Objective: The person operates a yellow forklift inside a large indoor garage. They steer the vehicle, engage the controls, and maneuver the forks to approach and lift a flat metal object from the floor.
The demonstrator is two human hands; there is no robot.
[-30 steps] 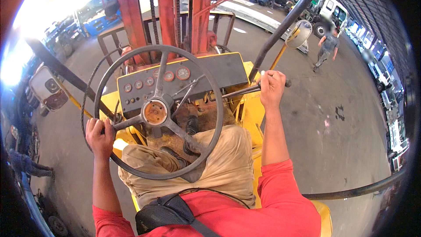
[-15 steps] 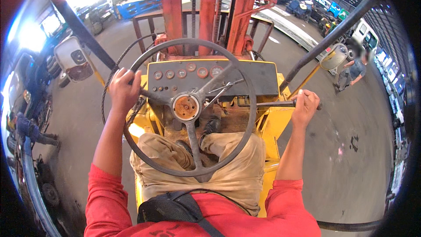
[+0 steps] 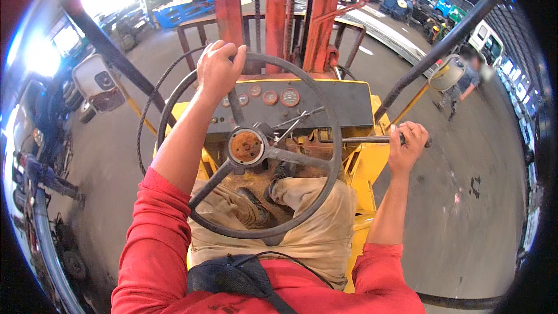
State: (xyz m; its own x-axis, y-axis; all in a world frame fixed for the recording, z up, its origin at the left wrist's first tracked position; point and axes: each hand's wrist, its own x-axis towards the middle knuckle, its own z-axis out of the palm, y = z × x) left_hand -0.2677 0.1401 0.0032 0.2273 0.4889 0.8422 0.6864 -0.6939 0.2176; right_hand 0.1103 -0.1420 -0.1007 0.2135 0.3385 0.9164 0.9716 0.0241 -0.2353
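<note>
A large black steering wheel [image 3: 246, 146] with a rusty round hub stands before my lap. My left hand [image 3: 221, 71] is closed over the upper-left part of its rim, and one spoke runs up toward that hand. To the right of the wheel, a dark metal lever [image 3: 369, 139] extends sideways. Wrapped around it near its outer end is my right hand [image 3: 408, 146]. Behind the wheel is a grey instrument panel [image 3: 343, 104] with several round, red-ringed gauges, some hidden by my left hand and forearm.
Red mast uplights [image 3: 278, 17] rise ahead, with a dark rail frame beside them. Mirrors [image 3: 99, 84] flank the yellow vehicle. A person [image 3: 459, 90] is on the floor at right, another [image 3: 49, 177] at left. A blue truck [image 3: 180, 0] and other vehicles stand around.
My left hand has swung up and to the right, and the steering wheel has turned clockwise with it. My right hand stays on the lever. The person at right has shifted slightly.
</note>
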